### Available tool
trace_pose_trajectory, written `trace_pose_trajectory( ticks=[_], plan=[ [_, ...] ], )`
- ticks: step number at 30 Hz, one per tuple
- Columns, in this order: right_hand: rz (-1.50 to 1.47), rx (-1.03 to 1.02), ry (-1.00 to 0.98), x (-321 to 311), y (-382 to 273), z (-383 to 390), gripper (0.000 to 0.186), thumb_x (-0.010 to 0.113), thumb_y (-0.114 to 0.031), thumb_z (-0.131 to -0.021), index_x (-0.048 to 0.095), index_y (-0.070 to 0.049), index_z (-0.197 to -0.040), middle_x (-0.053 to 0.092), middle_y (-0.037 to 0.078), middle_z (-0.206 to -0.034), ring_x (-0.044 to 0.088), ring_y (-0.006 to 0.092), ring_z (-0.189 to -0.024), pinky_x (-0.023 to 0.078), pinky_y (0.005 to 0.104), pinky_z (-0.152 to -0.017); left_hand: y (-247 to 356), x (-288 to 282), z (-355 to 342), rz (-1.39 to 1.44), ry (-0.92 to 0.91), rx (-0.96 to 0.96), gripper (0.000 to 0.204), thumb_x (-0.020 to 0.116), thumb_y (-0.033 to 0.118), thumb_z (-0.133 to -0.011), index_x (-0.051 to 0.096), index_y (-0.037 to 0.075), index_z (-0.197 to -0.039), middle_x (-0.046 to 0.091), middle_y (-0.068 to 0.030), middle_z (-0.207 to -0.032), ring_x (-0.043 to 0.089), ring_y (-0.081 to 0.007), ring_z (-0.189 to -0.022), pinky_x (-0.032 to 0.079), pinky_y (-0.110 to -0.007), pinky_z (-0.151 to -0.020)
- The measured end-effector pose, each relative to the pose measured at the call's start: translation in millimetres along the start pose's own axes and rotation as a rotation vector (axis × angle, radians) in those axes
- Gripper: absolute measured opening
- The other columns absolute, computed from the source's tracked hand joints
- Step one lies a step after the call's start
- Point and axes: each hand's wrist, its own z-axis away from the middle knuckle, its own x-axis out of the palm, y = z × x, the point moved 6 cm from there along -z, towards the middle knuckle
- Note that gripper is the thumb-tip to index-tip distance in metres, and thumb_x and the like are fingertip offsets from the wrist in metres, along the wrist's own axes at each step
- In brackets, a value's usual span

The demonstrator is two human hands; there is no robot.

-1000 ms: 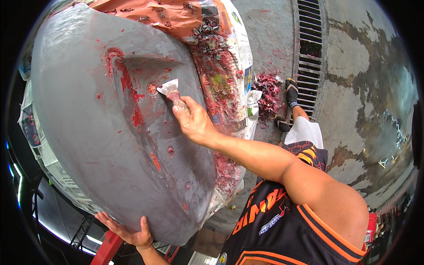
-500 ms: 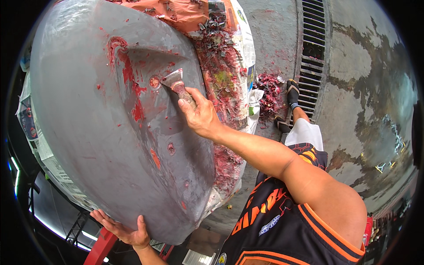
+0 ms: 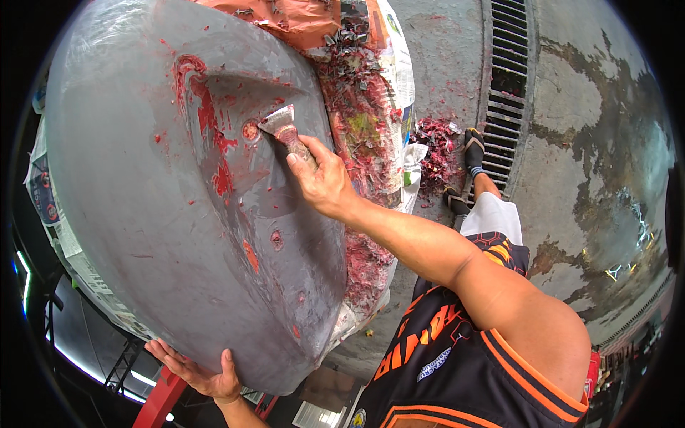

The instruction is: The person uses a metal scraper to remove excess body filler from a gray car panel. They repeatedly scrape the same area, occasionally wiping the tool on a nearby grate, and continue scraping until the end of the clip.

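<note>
My right hand is wrapped round the handle of a scraper. The scraper's broad metal blade, flecked with red, lies at the grey surface beside a round red-ringed spot. That surface belongs to a large curved grey panel, which looks like a vehicle body part. Streaks of red paint run down its recessed area, with smaller red spots lower. At the panel's bottom edge my left hand rests against it, fingers stretched and thumb apart, holding no tool.
Newspaper and orange sheet border the panel, covered in red scrapings. A heap of red flakes lies on the concrete floor near my feet, next to a drain grate. A red metal support stands below the panel.
The scraper blade has shifted very slightly up and left beside the round spot, my right hand moving with it. My left hand stays in place.
</note>
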Motion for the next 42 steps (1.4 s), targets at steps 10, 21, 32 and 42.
trace_pose_trajectory(
  ticks=[10,21,32,42],
  plan=[
    [0.075,-0.044,-0.017,-4.4,-14.8,-6.5,0.048,0.067,-0.027,-0.100,0.058,0.004,-0.134,0.071,0.030,-0.098,0.074,0.0383,-0.087,0.055,0.0434,-0.079,0.9,0.0,-0.5,0.009,0.019,0.008,0.104,0.079,0.036,-0.088,0.018,0.009,-0.167,0.016,-0.0255,-0.171,0.016,-0.0459,-0.159,0.022,-0.059,-0.127],
    [0.044,-0.061,-0.008,0.1,-7.6,-5.9,0.045,0.067,-0.026,-0.100,0.059,0.003,-0.133,0.071,0.030,-0.102,0.074,0.0418,-0.095,0.055,0.0436,-0.084,4.9,1.8,-4.2,0.082,0.042,0.015,0.099,0.080,0.024,-0.086,0.023,0.010,-0.166,0.019,-0.0210,-0.172,0.018,-0.0416,-0.160,0.016,-0.057,-0.129],
    [0.010,-0.093,-0.004,-4.9,2.2,-8.1,0.048,0.067,-0.031,-0.101,0.059,0.002,-0.135,0.070,0.019,-0.094,0.057,0.0168,-0.067,0.050,0.0364,-0.069,6.1,2.2,-3.7,0.080,0.063,0.008,0.098,0.080,0.025,-0.086,0.025,0.008,-0.165,0.022,-0.0192,-0.172,0.018,-0.0415,-0.159,0.017,-0.058,-0.128],
    [0.001,-0.175,-0.025,7.6,-13.0,-7.4,0.049,0.067,-0.031,-0.100,0.059,0.002,-0.135,0.070,0.022,-0.099,0.061,0.0218,-0.074,0.052,0.0361,-0.075,7.2,1.4,-5.1,0.081,0.082,0.053,0.094,0.079,0.016,-0.084,0.030,0.015,-0.164,0.023,-0.0178,-0.172,0.017,-0.0416,-0.160,0.017,-0.062,-0.127]
  ],
)
